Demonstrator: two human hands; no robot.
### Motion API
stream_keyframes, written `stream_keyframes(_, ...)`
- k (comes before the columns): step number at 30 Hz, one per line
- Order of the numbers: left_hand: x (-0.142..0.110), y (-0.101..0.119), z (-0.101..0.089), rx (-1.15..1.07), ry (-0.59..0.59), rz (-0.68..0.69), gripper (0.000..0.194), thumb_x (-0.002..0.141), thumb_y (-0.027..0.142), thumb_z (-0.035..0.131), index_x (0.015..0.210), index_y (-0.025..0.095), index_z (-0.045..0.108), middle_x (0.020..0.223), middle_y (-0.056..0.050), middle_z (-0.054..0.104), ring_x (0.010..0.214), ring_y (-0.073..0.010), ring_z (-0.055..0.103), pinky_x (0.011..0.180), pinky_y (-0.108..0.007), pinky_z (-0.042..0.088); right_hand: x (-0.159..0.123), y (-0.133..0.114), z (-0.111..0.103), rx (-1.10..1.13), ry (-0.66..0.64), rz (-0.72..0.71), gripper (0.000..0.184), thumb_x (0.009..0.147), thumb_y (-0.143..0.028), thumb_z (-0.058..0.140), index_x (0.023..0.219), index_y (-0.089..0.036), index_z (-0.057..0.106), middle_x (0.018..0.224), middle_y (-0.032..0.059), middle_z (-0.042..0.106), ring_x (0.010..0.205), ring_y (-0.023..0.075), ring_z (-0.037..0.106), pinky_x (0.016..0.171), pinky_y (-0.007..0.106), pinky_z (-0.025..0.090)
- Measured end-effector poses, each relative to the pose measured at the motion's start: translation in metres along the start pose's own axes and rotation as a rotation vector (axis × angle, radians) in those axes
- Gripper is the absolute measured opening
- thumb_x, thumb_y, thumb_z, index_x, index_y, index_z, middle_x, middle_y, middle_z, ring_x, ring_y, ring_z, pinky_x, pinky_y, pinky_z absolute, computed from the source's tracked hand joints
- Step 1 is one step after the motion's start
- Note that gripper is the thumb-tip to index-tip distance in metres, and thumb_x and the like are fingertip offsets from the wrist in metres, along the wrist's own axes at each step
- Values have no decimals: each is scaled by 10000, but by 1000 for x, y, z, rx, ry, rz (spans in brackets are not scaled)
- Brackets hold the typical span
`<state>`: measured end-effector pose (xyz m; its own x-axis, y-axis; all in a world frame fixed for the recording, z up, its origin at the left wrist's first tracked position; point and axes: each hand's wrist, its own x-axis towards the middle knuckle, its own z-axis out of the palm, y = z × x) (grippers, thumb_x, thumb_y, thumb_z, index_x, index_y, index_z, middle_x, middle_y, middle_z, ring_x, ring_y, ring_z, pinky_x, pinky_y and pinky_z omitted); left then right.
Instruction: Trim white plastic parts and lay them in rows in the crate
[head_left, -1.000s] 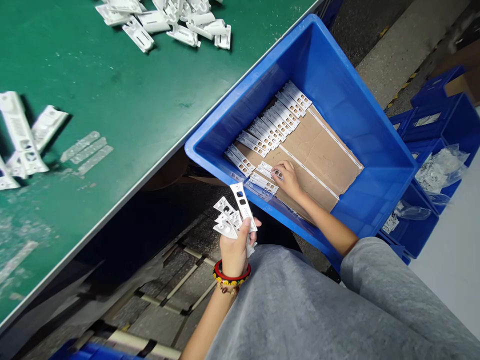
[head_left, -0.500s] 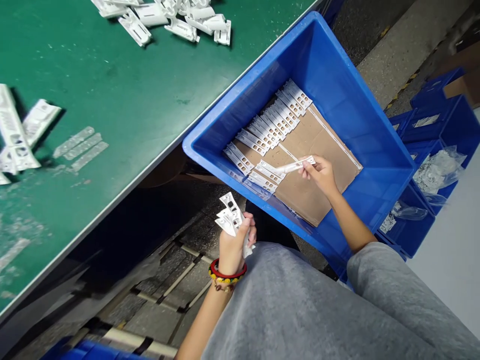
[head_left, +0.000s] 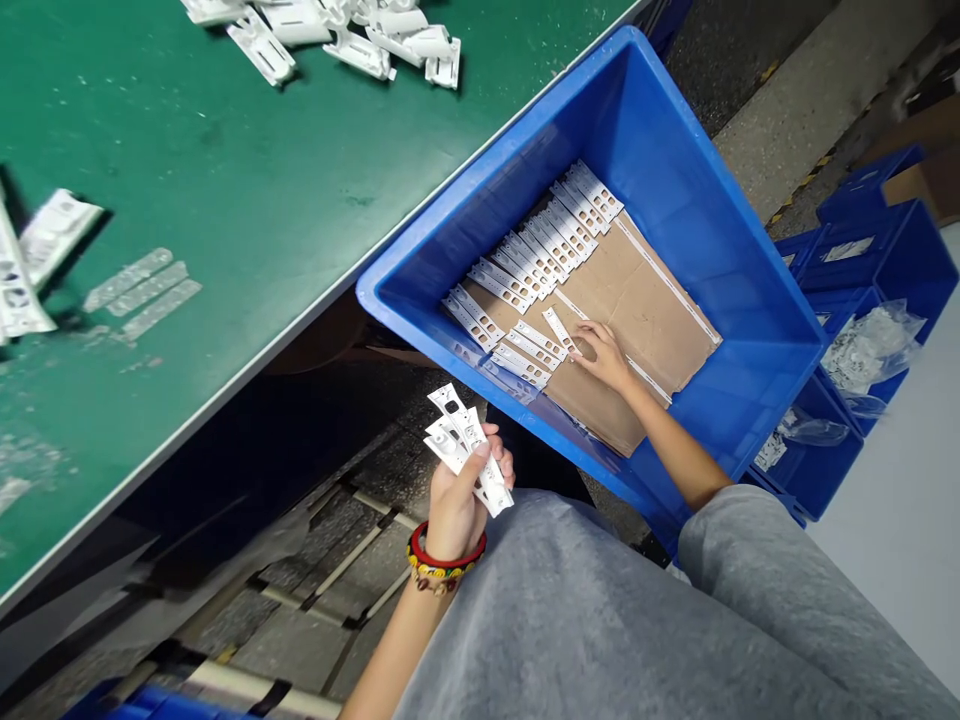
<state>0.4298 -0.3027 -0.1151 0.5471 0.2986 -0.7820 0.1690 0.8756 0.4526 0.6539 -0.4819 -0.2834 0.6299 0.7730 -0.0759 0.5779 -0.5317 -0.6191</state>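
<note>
- My left hand (head_left: 457,500) is closed around a loose fan of white punched strips (head_left: 465,445), held upright above the floor, with the fingers wrapped behind and the thumb across the front.
- A red bangle and a beaded bracelet (head_left: 446,565) sit on my left wrist.
- My right hand (head_left: 604,358) reaches into a blue plastic crate (head_left: 487,165), palm down with the fingers lightly curled.
- My right fingertips (head_left: 577,345) touch the end of one white strip (head_left: 559,330) lying on the cardboard. I can't tell whether they are pinching it.
- That strip lies on a brown cardboard sheet (head_left: 645,290) on the crate's floor, just beside a small group of parallel strips (head_left: 529,350).
- Further along the sheet, a long slanted row of overlapping strips (head_left: 532,250) runs up toward the crate's far corner.
- Two thin white strips (head_left: 664,295) lie along the cardboard past my right hand, well apart from the row.
- The crate stands beside the edge of a green workbench (head_left: 225,200), which holds a heap of white moulded parts (head_left: 322,30) and three translucent strips (head_left: 142,295).
- More blue crates (head_left: 877,250) sit to the right, with clear plastic bags of white parts (head_left: 870,350) in them.
- My gray shirt (head_left: 600,620) fills the bottom of the view.
</note>
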Motion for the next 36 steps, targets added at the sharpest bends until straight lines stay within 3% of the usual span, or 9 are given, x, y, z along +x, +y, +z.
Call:
stream_keyframes(3,-1,1,1,38,0,-9,398,665,364,813,939,154,614,673,30,578,544,-106,571,461,-213,487,7,-4,8,-41,12,72,201,858,-282,618,1044,-212,648,1135,102,613,1083,259,554,973,413,448)
stream_keyframes(7,-2,0,4,88,8,18,385,690,400,793,921,152,610,648,30,579,502,-107,553,440,-223,467,21,-14,16,-97,18,129,202,861,-187,543,1049,-196,617,1026,93,633,985,259,573,889,386,475)
stream_keyframes(12,0,-2,4,29,5,62,307,718,361,759,886,149,614,639,30,550,459,-71,465,415,-204,390,30,-21,16,-143,17,109,224,848,-133,505,1042,-179,609,1024,97,638,986,259,570,882,365,473)
stream_keyframes(17,2,-3,2,-40,20,66,307,615,215,749,893,143,642,755,-7,600,560,-96,524,469,-220,424,27,-20,13,-152,-40,113,234,839,-128,500,1036,-185,612,1030,97,635,1005,261,563,908,377,464)
stream_keyframes(21,1,-4,1,12,34,27,384,654,268,771,996,151,642,758,-19,641,614,-144,602,518,-255,484,25,-26,8,-134,-34,116,223,845,-145,520,1040,-184,619,1077,112,620,1042,271,549,939,400,453)
stream_keyframes(26,-1,-3,3,99,19,28,439,654,358,814,994,144,637,755,-34,690,596,-149,629,559,-269,514,25,-82,-24,140,125,173,216,909,-262,518,1088,-183,611,999,90,604,903,219,578,847,350,487)
stream_keyframes(28,0,-4,0,149,35,50,432,651,381,817,967,142,646,748,-36,699,581,-142,623,556,-259,509,22,-118,-42,336,39,172,239,951,-319,473,1107,-209,617,916,45,612,810,174,584,742,291,491)
stream_keyframes(31,-1,-8,-12,256,59,86,444,672,422,794,985,132,672,768,-56,714,569,-152,623,546,-269,513,16,-167,-64,512,-207,92,291,956,-377,486,1174,-241,624,867,8,616,731,134,568,686,255,478)
stream_keyframes(36,-11,-6,-34,553,12,194,272,711,390,766,833,148,740,715,-68,711,558,-171,608,550,-287,521,6,-198,-73,545,-383,-19,383,920,-399,566,1247,-203,607,839,5,598,633,116,508,672,252,478)
